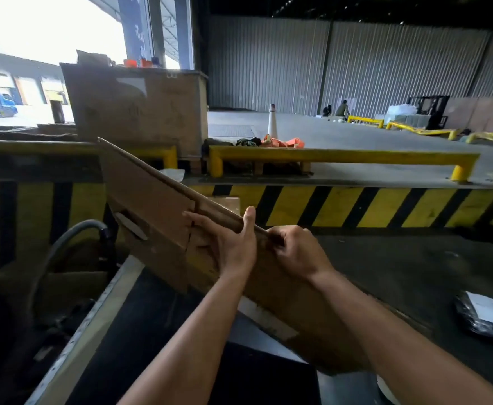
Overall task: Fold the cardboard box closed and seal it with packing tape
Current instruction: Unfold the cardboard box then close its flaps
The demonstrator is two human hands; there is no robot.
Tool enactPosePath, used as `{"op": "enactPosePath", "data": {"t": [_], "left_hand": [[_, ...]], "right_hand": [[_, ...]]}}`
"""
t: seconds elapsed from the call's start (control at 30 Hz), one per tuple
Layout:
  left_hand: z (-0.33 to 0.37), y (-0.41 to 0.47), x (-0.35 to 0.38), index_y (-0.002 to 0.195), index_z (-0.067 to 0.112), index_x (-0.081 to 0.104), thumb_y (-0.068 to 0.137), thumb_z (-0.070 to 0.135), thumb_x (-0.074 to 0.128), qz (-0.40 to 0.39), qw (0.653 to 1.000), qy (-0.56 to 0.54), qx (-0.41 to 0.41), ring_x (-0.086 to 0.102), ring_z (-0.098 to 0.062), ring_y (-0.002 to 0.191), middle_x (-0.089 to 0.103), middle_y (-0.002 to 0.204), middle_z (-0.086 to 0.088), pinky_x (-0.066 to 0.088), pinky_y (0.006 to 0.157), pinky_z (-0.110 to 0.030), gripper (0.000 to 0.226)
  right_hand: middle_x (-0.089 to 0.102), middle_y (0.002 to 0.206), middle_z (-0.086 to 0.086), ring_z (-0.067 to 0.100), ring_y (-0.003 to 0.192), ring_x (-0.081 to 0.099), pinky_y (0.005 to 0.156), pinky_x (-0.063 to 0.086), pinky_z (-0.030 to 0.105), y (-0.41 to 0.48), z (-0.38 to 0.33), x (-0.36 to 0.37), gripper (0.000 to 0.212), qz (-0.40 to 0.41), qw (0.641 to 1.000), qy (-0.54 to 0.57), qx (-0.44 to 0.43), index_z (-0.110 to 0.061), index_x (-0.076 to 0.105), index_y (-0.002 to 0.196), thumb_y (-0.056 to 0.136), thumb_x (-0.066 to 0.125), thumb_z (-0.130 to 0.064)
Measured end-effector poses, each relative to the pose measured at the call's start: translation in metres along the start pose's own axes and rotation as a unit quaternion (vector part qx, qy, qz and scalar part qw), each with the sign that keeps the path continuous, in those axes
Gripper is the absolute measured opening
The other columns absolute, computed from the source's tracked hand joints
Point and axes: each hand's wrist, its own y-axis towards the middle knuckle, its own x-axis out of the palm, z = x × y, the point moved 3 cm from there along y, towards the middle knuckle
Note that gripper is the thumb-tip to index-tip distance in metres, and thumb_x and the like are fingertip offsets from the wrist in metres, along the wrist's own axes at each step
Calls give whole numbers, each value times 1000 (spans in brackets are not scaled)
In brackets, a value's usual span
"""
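Nearest the camera, two bare forearms are reaching forward over a dark surface with a pale metal edge [93,311], which may be a conveyor or a counter; which one is hard to tell. Both hands are meeting on a flattened cardboard box [152,211], which is being held up on edge and tilted, its far corner pointing up and to the left. It is probably being held this way so the folded panels can be pulled apart and squared into shape, since the flaps cannot be closed while it is flat.

The left hand [230,244] is lying partly open against the near face, fingers spread across the panel by a flap slit and thumb hooking over the top edge. The right hand [295,252] is curling closed around the same top edge just beside it, pinching the cardboard. No packing tape is showing anywhere, so sealing looks to be well ahead.

A grey hose [64,238] is curving down at the left. Behind the box, a yellow and black striped dock edge [371,206] is running across, with a yellow guard rail [341,156] above it. Farther back, a large cardboard crate [134,109] is standing at the left, a white cone [272,121] is sitting on the warehouse floor, and a forklift [432,112] is parked near the far wall.
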Motion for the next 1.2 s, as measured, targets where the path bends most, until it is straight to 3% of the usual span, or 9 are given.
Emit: {"op": "enactPosePath", "data": {"t": [0.17, 0.23, 0.33, 0.43, 0.7, 0.83, 1.0, 1.13, 1.2], "left_hand": [[2, 16, 0, 160, 39, -10, 90, 70, 56, -35, 999, 5, -24, 30, -37, 148, 18, 167, -12, 24, 120, -54, 101], [-4, 18, -6, 161, 35, -10, 90, 73, 52, -36, 998, 29, -29, 22, -40, 151, 8, 170, -10, 22, 120, -56, 101], [-10, 19, -10, 159, 33, -17, 90, 76, 45, -55, 997, 50, -19, 7, -38, 156, -11, 171, -4, 14, 123, -56, 103], [-18, 21, -8, 161, 34, -14, 93, 73, 41, -77, 996, 46, -10, 7, -33, 157, -9, 172, -3, 11, 124, -51, 95], [-65, 16, 6, 163, 25, 11, 95, 62, 52, -123, 988, 59, -69, 27, -28, 151, 22, 168, -5, 26, 123, -55, 88], [-63, 15, 5, 155, 25, 37, 92, 58, 53, -112, 991, 52, -60, 46, -27, 138, 47, 153, -6, 36, 117, -53, 73], [-65, 13, 2, 162, 30, 18, 70, 79, 62, -137, 981, 91, -103, 46, -29, 136, 41, 156, -7, 42, 111, -53, 113], [-52, 15, -15, 161, 22, 23, 95, 43, 55, -126, 984, 73, -99, 51, -27, 122, 47, 150, -12, 45, 98, -42, 76], [-49, 21, -21, 162, 26, 13, 98, 38, 53, -132, 979, 82, -131, 53, -34, 122, 48, 147, -12, 46, 98, -43, 77]], "right_hand": [[73, 82, 5, 28, 75, 69, 72, 58, 48, 8, -9, -14, 23, -99, 985, 130, 59, -20, 74, 98, 101, 54, -30], [75, 87, 11, 37, 86, 69, 78, 57, 52, 10, -8, -13, 25, -122, 972, 179, 95, -21, 76, 101, 101, 53, -31], [77, 87, 2, 25, 86, 72, 85, 59, 46, 16, -5, -9, 26, -132, 963, 205, 115, -22, 78, 99, 100, 56, -34], [77, 86, -4, 14, 84, 73, 84, 58, 37, 19, -2, -1, 26, -148, 955, 215, 143, -25, 80, 97, 97, 58, -39], [77, 84, -2, 12, 79, 73, 73, 58, 28, 22, 31, 25, 24, -131, 951, 199, 195, -16, 80, 94, 98, 59, -27], [77, 85, -5, 10, 82, 72, 80, 58, 31, 24, 39, 26, 22, -93, 961, 192, 174, -17, 80, 93, 98, 59, -23], [77, 84, 4, 23, 80, 72, 80, 59, 43, 24, 45, 36, 22, -71, 966, 184, 165, -17, 79, 92, 98, 59, -22], [75, 77, -3, 9, 71, 69, 72, 59, 39, 25, 50, 32, 25, -22, 983, 126, 135, -14, 79, 81, 96, 61, -21], [71, 65, 0, 10, 59, 65, 62, 56, 40, 27, 48, 25, 33, -5, 989, 86, 119, -10, 74, 70, 97, 59, -22]]}}
